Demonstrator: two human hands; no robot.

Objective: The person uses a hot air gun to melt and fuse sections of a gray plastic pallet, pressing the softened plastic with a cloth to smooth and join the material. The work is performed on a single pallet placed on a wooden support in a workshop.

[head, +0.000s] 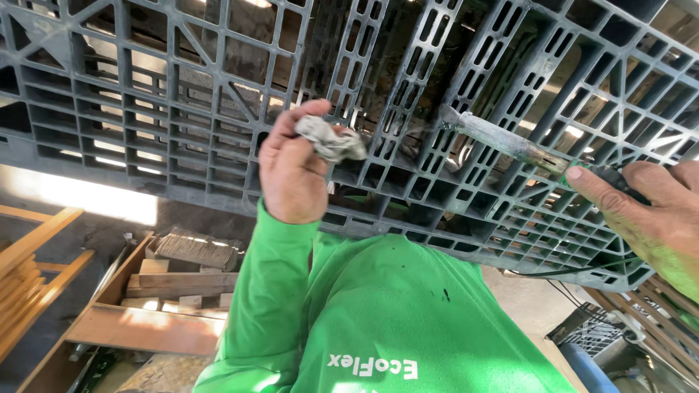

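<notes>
Left hand [291, 171] pinches a crumpled grey wad [331, 140] against the dark plastic pallet [182, 94]. Right hand [648, 211] is closed around a rod-shaped tool [510, 145], whose tip touches a pallet rib (just right of the wad). We judge a slip likely: the tip could skid along the rib toward our fingers.

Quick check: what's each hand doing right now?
Left hand: closed on a crumpled grey lump against the grey plastic pallet.
Right hand: closed on a long tool.
</notes>
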